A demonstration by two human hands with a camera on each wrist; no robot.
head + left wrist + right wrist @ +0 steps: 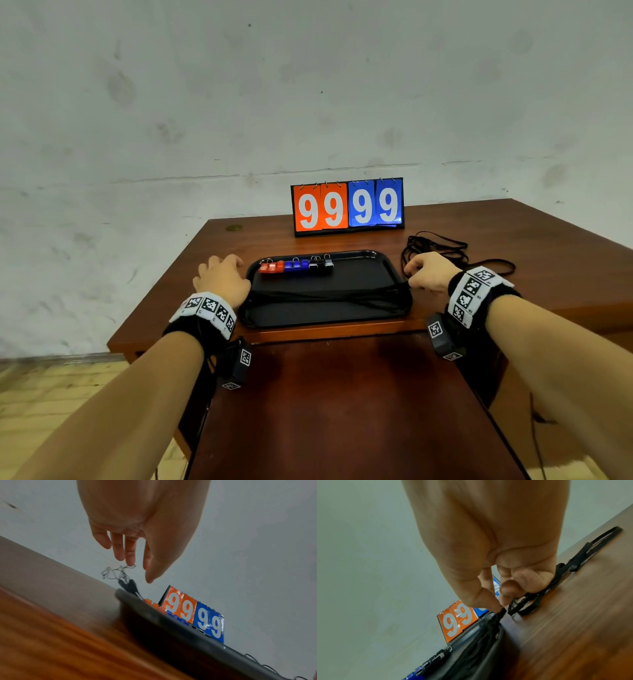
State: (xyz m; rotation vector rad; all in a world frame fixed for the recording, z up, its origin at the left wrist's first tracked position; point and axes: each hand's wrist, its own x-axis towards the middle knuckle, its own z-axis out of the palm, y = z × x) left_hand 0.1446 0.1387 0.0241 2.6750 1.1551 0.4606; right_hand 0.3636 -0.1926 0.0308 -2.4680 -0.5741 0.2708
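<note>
A black tray (359, 274) lies on the brown table (342, 394). Red, blue and black binder clips (296, 265) stand in a row along its far side. Several strands of black cord (325, 294) stretch across the tray from left to right. My right hand (409, 279) pinches the bundled cord (499, 613) between thumb and fingers at the tray's right rim (481, 655). My left hand (222, 272) hovers at the tray's left edge. Its fingers (130, 555) hang straight and relaxed, holding nothing, above the tray rim (154, 614).
An orange and blue flip scoreboard (347, 207) reading 9999 stands behind the tray. More loose black cord (442, 248) lies coiled on the table at the back right, behind my right hand. The wall rises just behind the table. Floor shows to the left.
</note>
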